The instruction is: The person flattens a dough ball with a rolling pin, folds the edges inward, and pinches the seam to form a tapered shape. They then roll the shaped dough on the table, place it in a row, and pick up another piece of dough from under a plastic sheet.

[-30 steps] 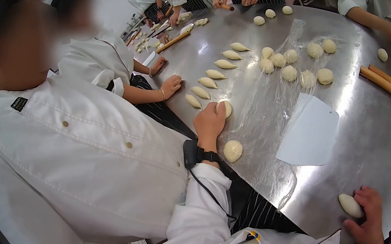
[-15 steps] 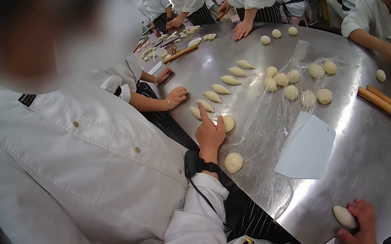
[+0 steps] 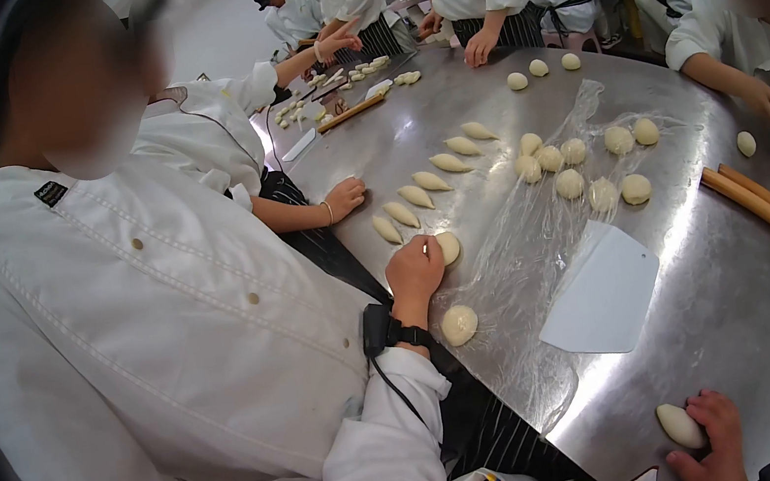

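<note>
1. Left hand (image 3: pixel 414 271): I see it knuckles-up on the steel surface (image 3: pixel 735 318), fingers curled together into a loose fist. The fist touches the left edge of a round dough piece (image 3: pixel 448 247) but does not wrap it. The piece sits at the near edge of the plastic film (image 3: pixel 516 251). I judge this contact to be a steadying or pressing hold, not a lift.

2. Right hand (image 3: pixel 718 439): it is low at the near rim, with the fingers closed on an oval dough piece (image 3: pixel 680 425) that rests on the surface. The grip is from the side, probably to keep the long shape intact.

3. Surroundings:
- A second dough ball (image 3: pixel 459 325) lies just beside the left wrist.
- The tapered dough pieces (image 3: pixel 416 197) lie in a diagonal row, spaced apart, likely so they do not stick together.
- The unshaped dough balls (image 3: pixel 571 183) are grouped on the film, apart from the shaped row.
- A white scraper (image 3: pixel 599 289) lies flat between the hands, within reach of either.
- Two rolling pins (image 3: pixel 762 200) lie side by side to the right.
- A neighbour's hand (image 3: pixel 345 195) rests near the row's end.
</note>
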The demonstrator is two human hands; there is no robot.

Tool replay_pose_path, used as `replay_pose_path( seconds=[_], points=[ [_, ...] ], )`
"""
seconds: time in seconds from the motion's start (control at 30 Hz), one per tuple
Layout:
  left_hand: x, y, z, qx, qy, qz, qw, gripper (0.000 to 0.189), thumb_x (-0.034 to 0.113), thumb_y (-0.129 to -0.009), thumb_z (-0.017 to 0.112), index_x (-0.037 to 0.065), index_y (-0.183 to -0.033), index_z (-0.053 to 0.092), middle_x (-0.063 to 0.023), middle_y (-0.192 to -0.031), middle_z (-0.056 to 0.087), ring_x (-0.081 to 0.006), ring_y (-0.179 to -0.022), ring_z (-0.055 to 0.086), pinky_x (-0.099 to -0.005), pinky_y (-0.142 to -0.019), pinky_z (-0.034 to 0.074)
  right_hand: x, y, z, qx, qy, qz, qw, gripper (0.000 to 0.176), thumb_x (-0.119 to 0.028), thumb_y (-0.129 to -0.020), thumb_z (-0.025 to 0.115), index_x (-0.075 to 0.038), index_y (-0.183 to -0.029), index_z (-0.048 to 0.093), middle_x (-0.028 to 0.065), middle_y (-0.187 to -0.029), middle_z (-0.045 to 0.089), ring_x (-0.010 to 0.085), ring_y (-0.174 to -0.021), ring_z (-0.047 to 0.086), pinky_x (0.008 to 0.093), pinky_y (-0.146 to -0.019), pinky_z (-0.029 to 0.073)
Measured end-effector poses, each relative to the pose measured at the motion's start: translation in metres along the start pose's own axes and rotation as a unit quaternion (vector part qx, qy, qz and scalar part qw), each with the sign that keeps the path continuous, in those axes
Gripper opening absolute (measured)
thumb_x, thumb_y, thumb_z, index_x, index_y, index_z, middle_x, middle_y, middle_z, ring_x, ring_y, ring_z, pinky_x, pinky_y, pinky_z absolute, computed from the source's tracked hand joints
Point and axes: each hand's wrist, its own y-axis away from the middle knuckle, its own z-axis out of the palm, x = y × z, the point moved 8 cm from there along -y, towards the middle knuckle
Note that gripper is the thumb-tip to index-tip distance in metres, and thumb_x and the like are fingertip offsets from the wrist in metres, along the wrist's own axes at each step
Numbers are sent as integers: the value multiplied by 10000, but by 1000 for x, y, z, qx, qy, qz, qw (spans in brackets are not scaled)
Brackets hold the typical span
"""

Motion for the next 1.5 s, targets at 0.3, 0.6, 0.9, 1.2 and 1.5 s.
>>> replay_pose_path(
  seconds=[0.3,0.6,0.9,1.2,1.5],
  points=[
    [-16,1,-6,50,3,-46,998,208,234,-897,584,78,-934,717,-158,-805,701,-360,-752,675,-453,-674,520,5,0,3,-2,-8,-5,1000,521,-131,-811,717,-37,-1298,555,201,-1354,540,412,-1267,472,484,-1075,351],
    [28,4,-6,-11,63,164,984,325,333,-837,669,64,-1015,710,-138,-1028,642,-346,-964,588,-432,-856,479,5,1,2,-6,-8,15,1000,522,-120,-802,720,-36,-1291,559,205,-1351,537,418,-1260,473,485,-1073,356],
    [19,2,1,13,121,172,978,238,227,-884,648,29,-1004,701,-158,-961,682,-345,-925,616,-420,-832,483,6,2,1,3,-16,16,1000,529,-116,-780,730,-37,-1277,569,209,-1343,540,418,-1255,475,487,-1079,349],
    [33,10,-5,12,166,275,947,220,180,-831,720,27,-989,706,-168,-997,703,-327,-942,669,-385,-845,526,6,3,0,12,-18,14,1000,533,-122,-769,737,-39,-1270,575,206,-1334,547,412,-1255,475,482,-1077,352],
    [12,2,1,7,90,133,987,206,184,-833,706,21,-958,699,-152,-968,702,-323,-896,665,-383,-810,523,6,3,0,24,-23,1,999,532,-135,-760,752,-38,-1254,579,199,-1305,559,400,-1239,487,472,-1059,370]
  ],
)
